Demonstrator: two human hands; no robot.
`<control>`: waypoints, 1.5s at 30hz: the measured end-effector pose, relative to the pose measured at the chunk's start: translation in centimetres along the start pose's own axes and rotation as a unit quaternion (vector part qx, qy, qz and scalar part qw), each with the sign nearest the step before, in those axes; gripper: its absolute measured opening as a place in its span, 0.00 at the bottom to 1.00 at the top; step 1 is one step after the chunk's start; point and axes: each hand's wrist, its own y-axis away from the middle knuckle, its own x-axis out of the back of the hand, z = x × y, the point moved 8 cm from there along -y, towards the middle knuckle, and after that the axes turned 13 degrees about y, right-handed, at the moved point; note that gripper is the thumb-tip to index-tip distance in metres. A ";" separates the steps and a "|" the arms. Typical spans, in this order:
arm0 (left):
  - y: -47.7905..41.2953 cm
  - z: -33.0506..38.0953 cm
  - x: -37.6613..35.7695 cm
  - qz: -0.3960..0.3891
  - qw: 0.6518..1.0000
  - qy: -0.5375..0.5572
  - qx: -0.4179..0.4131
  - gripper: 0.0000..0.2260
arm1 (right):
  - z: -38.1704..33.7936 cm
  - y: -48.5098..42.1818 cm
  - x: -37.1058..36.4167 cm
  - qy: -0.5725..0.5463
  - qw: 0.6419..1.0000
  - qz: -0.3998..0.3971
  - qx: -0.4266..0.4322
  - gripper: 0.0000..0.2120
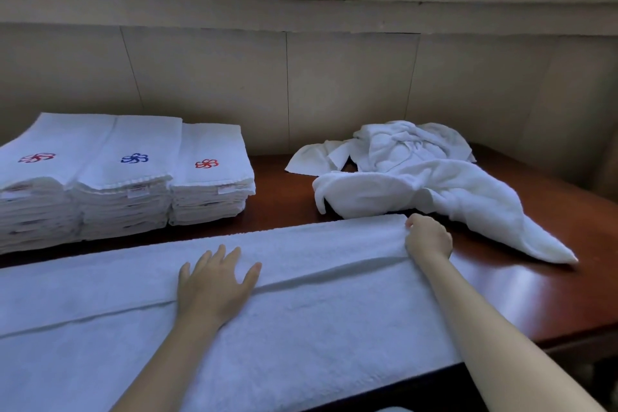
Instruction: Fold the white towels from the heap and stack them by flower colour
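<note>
A white towel [301,318] lies spread lengthwise across the near part of the table, with its far long side folded over toward me. My left hand [214,281] presses flat on that fold near the middle, fingers straight. My right hand [428,237] pinches the folded towel's far right corner. A heap of crumpled white towels [418,177] lies at the back right. At the back left stand three stacks of folded towels: one with a red-and-blue flower [36,157], one with a blue flower [134,158], one with a red flower [206,163].
The dark wooden table [541,298] shows bare at the right, with its edge running along the lower right. A tiled wall and a window sill rise close behind the stacks and the heap.
</note>
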 end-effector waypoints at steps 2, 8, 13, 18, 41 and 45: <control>-0.1 -0.3 -0.7 -0.047 0.999 -0.002 0.012 0.33 | -0.3 0.3 0.1 0.063 0.998 -0.001 0.003 0.15; -0.3 -0.4 -1.3 -0.098 0.994 -0.023 0.034 0.41 | -6.6 2.7 2.0 0.140 0.978 0.080 0.130 0.15; -0.3 -0.6 -1.3 -0.097 0.995 -0.017 0.032 0.42 | -13.2 7.7 -3.2 0.063 0.944 -0.121 0.299 0.28; -0.5 -0.6 -1.5 -0.096 0.995 -0.014 0.025 0.38 | -10.4 7.1 -3.5 0.093 0.962 -0.167 0.193 0.29; -1.0 -27.9 11.7 0.053 0.978 -0.002 0.204 0.22 | -25.3 12.8 -5.2 0.009 0.951 -0.100 0.291 0.27; 0.9 -23.0 13.6 0.164 0.980 -0.028 0.111 0.18 | -25.4 13.0 -4.9 0.013 0.948 -0.104 0.300 0.27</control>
